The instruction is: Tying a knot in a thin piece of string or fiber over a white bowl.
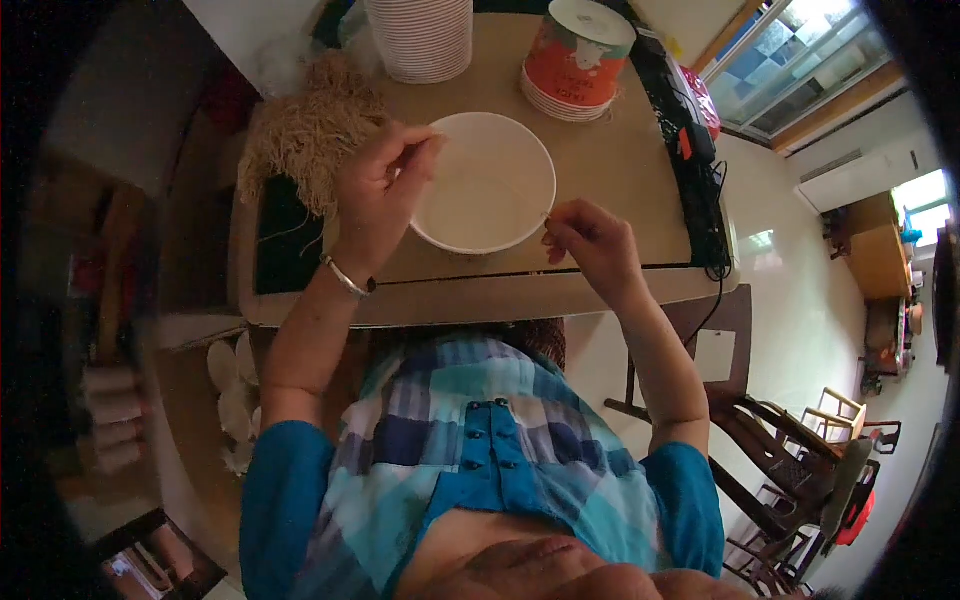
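Note:
A white round paper tub (483, 185) stands in front of me on the table, its wide mouth facing up. My left hand (392, 180) is raised at the tub's left rim, its thumb and fingers pinched together; whatever sits between them is too small to make out. At the right rim my right hand (592, 240) is also closed in a pinch, fingertips next to the tub's edge. Whether those fingers touch the rim or hold something thin, I cannot tell. A bundle of tan, string-like strands (310, 130) lies just beyond and left of my left hand.
A tall stack of white paper tubs (420, 40) stands at the back. Right of it is a red and green printed tub stack (575, 65). A black power strip (697, 145) with a cable lies along the table's right edge. Dark chairs (780, 450) stand at the right.

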